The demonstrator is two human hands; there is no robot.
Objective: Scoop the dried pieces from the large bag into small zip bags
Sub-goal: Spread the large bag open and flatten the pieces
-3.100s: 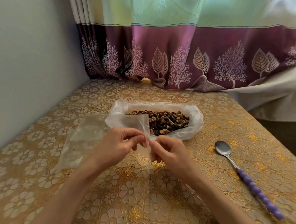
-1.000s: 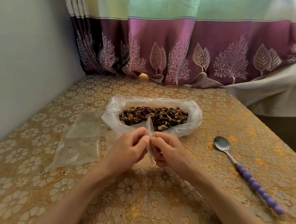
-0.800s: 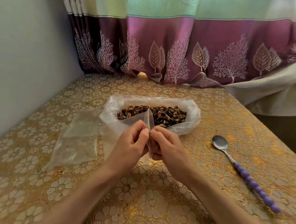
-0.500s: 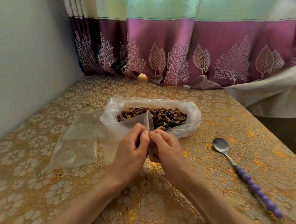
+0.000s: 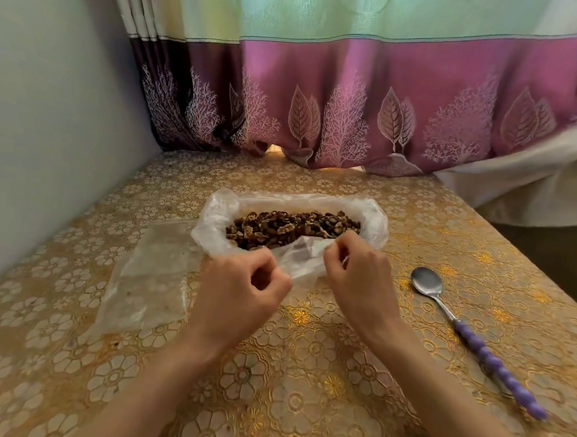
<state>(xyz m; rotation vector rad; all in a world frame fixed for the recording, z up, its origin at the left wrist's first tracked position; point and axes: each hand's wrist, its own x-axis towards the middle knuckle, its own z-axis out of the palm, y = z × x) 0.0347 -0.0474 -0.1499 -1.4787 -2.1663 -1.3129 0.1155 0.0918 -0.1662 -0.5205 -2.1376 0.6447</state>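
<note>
Desk (image 5: 337,404) w/ gold floral cover carried large bag (image 5: 213,221) of dried pieces (image 5: 290,228) at centre, spare zip bags (image 5: 150,278) to its left, spoon (image 5: 427,285) at right, while left hand (image 5: 243,292) & right hand (image 5: 357,275) each pinched the small zip bag (image 5: 303,257) just in front of the large bag.

A table (image 5: 304,403) is covered by a gold floral cloth. On the left, a plain pale wall (image 5: 52,105) is seen. At the far side, a green-and-purple curtain (image 5: 353,104) patterned with trees and leaves is hung; daylight is glimpsed beneath its hem.
</note>
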